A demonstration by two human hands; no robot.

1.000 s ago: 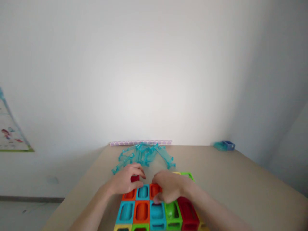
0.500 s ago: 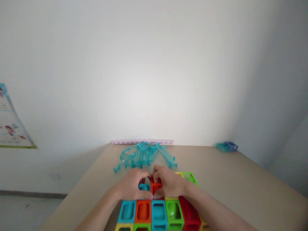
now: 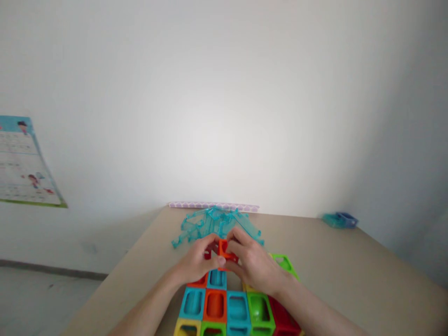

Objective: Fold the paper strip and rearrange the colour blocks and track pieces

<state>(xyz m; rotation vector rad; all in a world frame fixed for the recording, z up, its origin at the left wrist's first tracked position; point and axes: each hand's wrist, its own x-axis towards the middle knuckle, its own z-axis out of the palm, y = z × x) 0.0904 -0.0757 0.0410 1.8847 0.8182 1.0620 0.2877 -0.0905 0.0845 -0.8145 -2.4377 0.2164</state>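
Note:
An orange hollow block (image 3: 222, 247) is raised above the block grid, between my two hands. My left hand (image 3: 199, 262) is closed, its thumb and fingers at the block's left side. My right hand (image 3: 257, 262) curls its fingers round the right side. Below them, several open-faced plastic blocks stand in rows, among them a light-blue block (image 3: 217, 279), an orange block (image 3: 215, 305) and a green block (image 3: 261, 312). A bare gap shows right of the upper light-blue block. Something red is partly hidden behind my left fingers.
Clear teal plastic pieces (image 3: 210, 223) lie heaped beyond my hands. A purple patterned strip (image 3: 213, 205) runs along the wall at the table's (image 3: 332, 266) back edge. A small blue box (image 3: 346, 220) sits at the far right beside a teal piece.
The orange block has come up out of its place in the grid, with both hands rising around it, and a gap shows there. The view has shifted slightly left.

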